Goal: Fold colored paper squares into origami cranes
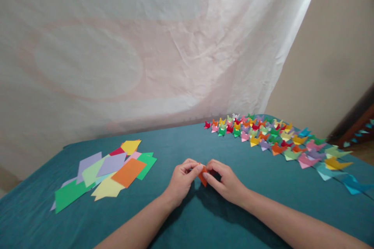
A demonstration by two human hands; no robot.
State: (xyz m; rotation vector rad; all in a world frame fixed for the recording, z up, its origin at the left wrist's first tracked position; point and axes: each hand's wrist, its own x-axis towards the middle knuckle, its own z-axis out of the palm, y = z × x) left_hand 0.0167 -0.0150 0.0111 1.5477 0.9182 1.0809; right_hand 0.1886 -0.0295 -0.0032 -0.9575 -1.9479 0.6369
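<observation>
A: Both hands are in at the near middle of the teal table [187, 140], and the left hand [182, 181] and right hand [224, 181] are pinched together on 1 small orange paper piece [203, 175], held just above the cloth.

B: How far along does it look?

A: Partly folded, I'd say; it's already small and creased, but its shape is hidden between the fingers. Plenty is finished: rows of folded paper birds [271, 134] run along the far right edge toward the right corner.

B: And what's left?

A: A loose stack of flat coloured sheets [108, 173] near the left edge, an orange one on top. Nothing lies between the hands and either group. A white sheet [146, 46] hangs behind the table.
</observation>
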